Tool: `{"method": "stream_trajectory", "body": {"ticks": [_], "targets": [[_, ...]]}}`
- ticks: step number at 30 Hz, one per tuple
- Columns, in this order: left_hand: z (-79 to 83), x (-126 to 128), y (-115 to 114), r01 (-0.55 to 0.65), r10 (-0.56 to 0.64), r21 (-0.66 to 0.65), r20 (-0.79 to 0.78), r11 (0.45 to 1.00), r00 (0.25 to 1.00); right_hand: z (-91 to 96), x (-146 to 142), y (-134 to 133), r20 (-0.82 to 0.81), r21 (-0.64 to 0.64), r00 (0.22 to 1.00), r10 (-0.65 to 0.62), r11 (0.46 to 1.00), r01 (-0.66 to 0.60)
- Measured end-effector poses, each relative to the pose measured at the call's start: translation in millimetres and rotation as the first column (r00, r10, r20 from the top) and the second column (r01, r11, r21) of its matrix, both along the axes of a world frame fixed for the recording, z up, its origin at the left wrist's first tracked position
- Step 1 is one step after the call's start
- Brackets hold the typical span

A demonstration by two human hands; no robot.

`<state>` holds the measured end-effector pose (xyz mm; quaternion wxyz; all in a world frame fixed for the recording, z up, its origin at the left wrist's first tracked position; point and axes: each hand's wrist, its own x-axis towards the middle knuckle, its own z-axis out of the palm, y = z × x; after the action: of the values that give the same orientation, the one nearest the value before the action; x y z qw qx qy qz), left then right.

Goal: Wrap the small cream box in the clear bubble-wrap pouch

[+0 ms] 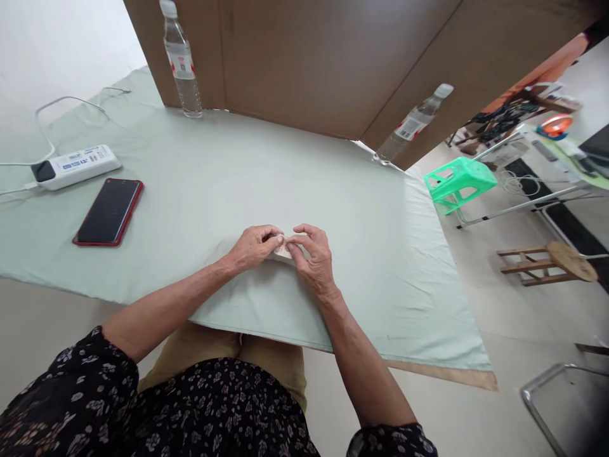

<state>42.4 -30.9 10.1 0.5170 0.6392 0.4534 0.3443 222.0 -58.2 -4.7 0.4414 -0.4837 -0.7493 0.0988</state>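
Note:
My left hand and my right hand meet near the middle of a table covered in pale green cloth. Both pinch a small pale folded piece, perhaps paper or cloth, which lies on the cloth between the fingertips. Most of that piece is hidden under my fingers, so I cannot make out what it is. My forearms reach in from the near edge, with dark flowered sleeves at the elbows.
A red-cased phone lies screen up at the left, beside a white power strip with cables. Two water bottles stand at the far edge by a brown wall. A green plastic stool and a wooden stool stand right.

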Motion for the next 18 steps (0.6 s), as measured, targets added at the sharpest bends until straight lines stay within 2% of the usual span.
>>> {"method": "stream_trajectory", "body": {"ticks": [3, 6, 12, 18], "targets": [[-1.5, -1.4, 0.9, -0.016, 0.017, 0.016, -0.012, 1.0, 1.0, 0.9, 2.8, -3.6, 0.219, 0.121, 0.976, -0.012, 0.993, -0.015], [-1.3, -4.2, 3.6, 0.001, -0.001, -0.01, -0.003, 1.0, 1.0, 2.3, 4.0, -7.2, 0.332, 0.171, 0.943, -0.012, 0.984, -0.048], [-1.9, -4.8, 7.1, -0.029, 0.027, -0.027, -0.069, 0.999, 0.997, -0.4, 1.3, -10.0, 0.346, 0.144, 0.938, -0.031, 0.989, -0.02], [-6.4, -2.6, 8.3, -0.027, 0.025, -0.047, -0.036, 0.999, 0.999, -3.6, -1.2, -9.5, 0.299, 0.132, 0.954, -0.029, 0.991, -0.012]]}}
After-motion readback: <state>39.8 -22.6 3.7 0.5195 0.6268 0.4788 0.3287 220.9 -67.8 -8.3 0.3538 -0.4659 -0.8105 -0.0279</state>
